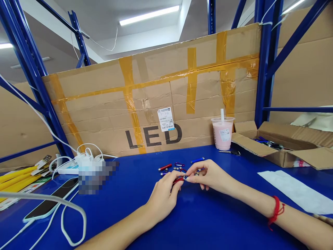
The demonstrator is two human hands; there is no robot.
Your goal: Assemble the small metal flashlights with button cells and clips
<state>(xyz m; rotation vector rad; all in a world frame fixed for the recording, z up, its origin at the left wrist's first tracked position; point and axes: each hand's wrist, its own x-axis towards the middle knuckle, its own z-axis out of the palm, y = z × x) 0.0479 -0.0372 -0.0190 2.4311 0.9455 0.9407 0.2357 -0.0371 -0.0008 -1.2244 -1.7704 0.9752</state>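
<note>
My left hand (164, 194) is closed around a small red flashlight tube (178, 180), held just above the blue tabletop. At its silver end (185, 177), the thumb and forefinger of my right hand (208, 174) are pinched together; the fingertips partly hide what they grip. Just beyond my hands lie another red flashlight tube (165, 167), a blue flashlight tube (197, 160) and a dark red carabiner clip (179, 164). Several small round silver pieces, like button cells (178, 168), are scattered among them. A second blue tube (163, 174) shows partly behind my left hand.
A lidded cup of pink drink (223, 133) stands at the back right, near keys (230, 152). Farther right are an open carton (278, 142) and a white sheet (296, 191). A phone (52, 199), white cables and a power strip (69, 167) occupy the left. Cardboard (104, 121) walls the back.
</note>
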